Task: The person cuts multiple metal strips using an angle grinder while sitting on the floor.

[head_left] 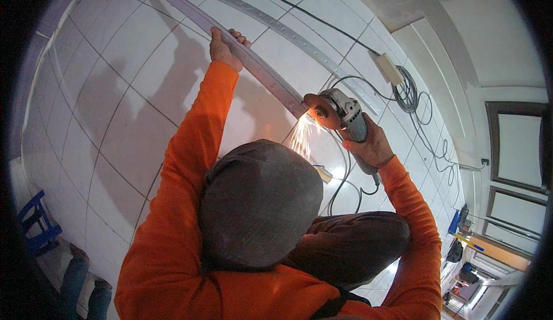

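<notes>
My left hand (pixel 227 48) is closed around a long, straight metal bar (pixel 268 81), which slants from the upper left toward the middle. My right hand (pixel 371 143) grips the body of a grey angle grinder (pixel 349 113). Its reddish-brown disc (pixel 322 111) meets the near end of the bar, and bright sparks (pixel 302 138) spray down from the contact. Both my arms are in orange sleeves. A dusty, dark rounded cloth-covered form (pixel 262 205) fills the middle, hiding some floor below the sparks. Beside it is a bent leg (pixel 357 242) in dark trousers.
A second long metal strip (pixel 271 23) with holes lies on the white tiled floor (pixel 115 130). Coiled black cable (pixel 408 92) and a beige block (pixel 389 69) are at right. A blue plastic stool (pixel 37 225) and another person's jeans-clad legs (pixel 75 280) are at lower left.
</notes>
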Demonstrator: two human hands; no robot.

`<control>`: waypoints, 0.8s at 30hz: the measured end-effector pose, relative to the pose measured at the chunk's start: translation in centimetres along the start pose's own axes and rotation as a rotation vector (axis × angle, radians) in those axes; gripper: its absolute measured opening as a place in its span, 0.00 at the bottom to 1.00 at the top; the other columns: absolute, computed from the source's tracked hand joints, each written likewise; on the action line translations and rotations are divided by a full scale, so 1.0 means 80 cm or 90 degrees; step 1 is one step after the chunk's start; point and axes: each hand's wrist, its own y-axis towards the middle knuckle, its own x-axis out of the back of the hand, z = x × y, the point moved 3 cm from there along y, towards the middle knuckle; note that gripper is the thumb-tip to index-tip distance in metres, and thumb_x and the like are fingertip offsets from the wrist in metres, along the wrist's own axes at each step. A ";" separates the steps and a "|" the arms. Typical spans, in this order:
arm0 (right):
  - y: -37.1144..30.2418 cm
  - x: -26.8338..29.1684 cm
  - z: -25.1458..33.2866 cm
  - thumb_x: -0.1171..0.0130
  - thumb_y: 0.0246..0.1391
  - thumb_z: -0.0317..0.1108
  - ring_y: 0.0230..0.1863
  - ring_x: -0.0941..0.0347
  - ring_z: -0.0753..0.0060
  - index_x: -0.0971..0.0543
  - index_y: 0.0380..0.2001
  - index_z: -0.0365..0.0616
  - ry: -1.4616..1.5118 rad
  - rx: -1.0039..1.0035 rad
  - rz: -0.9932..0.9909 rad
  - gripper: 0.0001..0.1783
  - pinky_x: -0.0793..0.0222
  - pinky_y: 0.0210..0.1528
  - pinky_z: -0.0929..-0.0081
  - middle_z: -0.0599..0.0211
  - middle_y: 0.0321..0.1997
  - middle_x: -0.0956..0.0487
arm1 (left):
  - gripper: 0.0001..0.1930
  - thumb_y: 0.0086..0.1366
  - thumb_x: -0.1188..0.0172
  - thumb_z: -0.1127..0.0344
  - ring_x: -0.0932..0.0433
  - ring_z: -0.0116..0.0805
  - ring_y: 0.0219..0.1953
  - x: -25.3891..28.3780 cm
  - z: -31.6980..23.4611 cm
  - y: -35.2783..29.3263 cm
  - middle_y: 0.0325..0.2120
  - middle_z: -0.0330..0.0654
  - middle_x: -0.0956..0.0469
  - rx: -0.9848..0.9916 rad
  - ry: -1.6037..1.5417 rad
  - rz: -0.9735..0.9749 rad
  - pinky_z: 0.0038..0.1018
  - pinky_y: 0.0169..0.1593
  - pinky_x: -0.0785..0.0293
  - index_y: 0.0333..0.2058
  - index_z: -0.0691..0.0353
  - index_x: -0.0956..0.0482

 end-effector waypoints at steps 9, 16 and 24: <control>0.003 -0.004 0.008 0.29 0.37 0.41 0.44 0.22 0.55 0.32 0.50 0.39 -0.010 0.004 -0.009 0.36 0.27 0.48 0.65 0.51 0.42 0.20 | 0.27 0.70 0.64 0.39 0.36 0.32 0.22 0.009 0.000 0.005 0.19 0.37 0.35 0.020 -0.025 -0.008 0.32 0.31 0.34 0.30 0.59 0.35; -0.001 -0.004 0.029 0.28 0.37 0.39 0.47 0.24 0.59 0.31 0.50 0.39 -0.006 -0.053 -0.008 0.36 0.30 0.52 0.66 0.54 0.45 0.22 | 0.27 0.70 0.64 0.40 0.35 0.34 0.23 0.021 -0.003 0.006 0.20 0.38 0.34 0.010 -0.029 0.000 0.32 0.32 0.34 0.30 0.60 0.34; -0.015 0.012 0.014 0.28 0.36 0.36 0.48 0.27 0.64 0.31 0.51 0.38 0.125 -0.057 -0.054 0.37 0.32 0.54 0.69 0.59 0.46 0.23 | 0.25 0.71 0.65 0.43 0.34 0.36 0.29 -0.008 0.006 -0.009 0.24 0.43 0.34 0.049 -0.033 0.032 0.33 0.36 0.33 0.37 0.63 0.33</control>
